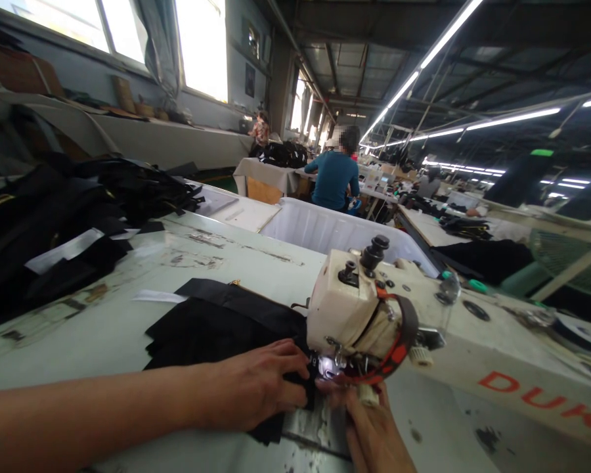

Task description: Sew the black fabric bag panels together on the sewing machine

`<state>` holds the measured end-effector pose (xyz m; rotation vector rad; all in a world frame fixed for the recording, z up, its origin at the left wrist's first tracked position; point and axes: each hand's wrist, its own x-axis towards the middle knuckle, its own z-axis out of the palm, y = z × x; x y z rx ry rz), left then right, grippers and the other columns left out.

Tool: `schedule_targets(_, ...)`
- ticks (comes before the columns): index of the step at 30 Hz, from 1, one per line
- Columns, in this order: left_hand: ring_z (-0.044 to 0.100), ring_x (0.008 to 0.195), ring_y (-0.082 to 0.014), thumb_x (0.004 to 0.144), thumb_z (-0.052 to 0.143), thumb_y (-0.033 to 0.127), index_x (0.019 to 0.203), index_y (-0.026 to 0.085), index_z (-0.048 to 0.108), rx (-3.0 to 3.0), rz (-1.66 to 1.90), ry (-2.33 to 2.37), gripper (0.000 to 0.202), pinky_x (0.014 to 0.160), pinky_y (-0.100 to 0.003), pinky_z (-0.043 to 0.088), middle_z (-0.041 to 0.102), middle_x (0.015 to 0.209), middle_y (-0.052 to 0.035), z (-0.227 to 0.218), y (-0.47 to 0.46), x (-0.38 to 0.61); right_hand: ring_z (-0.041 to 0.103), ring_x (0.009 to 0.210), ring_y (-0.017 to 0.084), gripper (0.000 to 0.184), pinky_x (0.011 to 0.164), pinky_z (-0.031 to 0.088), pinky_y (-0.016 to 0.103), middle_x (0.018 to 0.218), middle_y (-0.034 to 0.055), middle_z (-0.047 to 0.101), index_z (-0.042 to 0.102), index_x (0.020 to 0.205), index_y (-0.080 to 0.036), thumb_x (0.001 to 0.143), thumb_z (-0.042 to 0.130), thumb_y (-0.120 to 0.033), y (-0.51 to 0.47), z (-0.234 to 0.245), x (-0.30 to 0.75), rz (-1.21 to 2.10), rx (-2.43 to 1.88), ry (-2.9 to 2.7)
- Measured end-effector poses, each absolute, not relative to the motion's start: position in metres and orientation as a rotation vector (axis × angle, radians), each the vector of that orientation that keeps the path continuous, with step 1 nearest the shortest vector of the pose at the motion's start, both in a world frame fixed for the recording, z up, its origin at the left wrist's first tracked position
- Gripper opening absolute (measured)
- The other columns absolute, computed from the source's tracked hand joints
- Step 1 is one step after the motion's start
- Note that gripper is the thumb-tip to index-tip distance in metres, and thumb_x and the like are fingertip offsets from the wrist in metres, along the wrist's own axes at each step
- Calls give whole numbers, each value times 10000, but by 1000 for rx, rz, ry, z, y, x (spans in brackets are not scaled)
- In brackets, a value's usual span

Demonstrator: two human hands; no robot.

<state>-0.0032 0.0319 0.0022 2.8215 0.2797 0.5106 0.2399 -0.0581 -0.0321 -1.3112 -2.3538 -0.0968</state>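
Note:
A dark piece of black fabric lies on the sewing table, its right edge reaching under the head of a white sewing machine. My left hand rests on top of this fabric, fingers bent and apart, fingertips close to the lit needle area. On the near side of the machine head is my right hand, blurred, its fingers partly hidden by the machine. Whether it grips the fabric edge does not show. A white strip sticks out from the fabric's left side.
Black garment pieces are heaped at the left of the worn table. Behind the machine stands a white plastic bin. A person in a teal top sits farther back. The machine arm extends along the right.

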Motion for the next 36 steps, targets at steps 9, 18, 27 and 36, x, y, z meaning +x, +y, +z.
schedule_targets(9,541,1077,-221,925,520,122,955,201,632,2764,443,206,140,1038,-362,388,600,1157,-78,3,34,-1,542,1086,258,588,929,402,430,1197,61,631,478,1331,-228,785,422,-17,-62,-21,239,-43,-1237,-2387)
schedule_targets(18,561,1030,-222,912,550,131,1095,249,636,2794,481,193,235,1078,-373,341,634,1052,-58,-2,36,-2,605,1006,216,526,932,390,379,1130,7,683,588,1253,-256,779,487,-53,-60,-10,230,-172,-1187,-2494)
schedule_targets(27,568,1065,-223,902,535,104,1151,271,643,2781,506,205,318,1069,-359,353,649,1093,-66,-5,58,0,584,1073,254,656,913,449,404,1246,57,630,487,1381,-245,757,497,-45,-54,-32,233,-281,-1321,-2507)
schedule_targets(36,604,1017,-202,933,510,146,1038,254,668,2824,581,233,218,1039,-327,386,676,1069,-65,-6,69,3,632,976,250,721,763,538,339,1262,91,615,396,1453,-232,760,493,-55,-52,-41,237,-332,-1367,-2600)
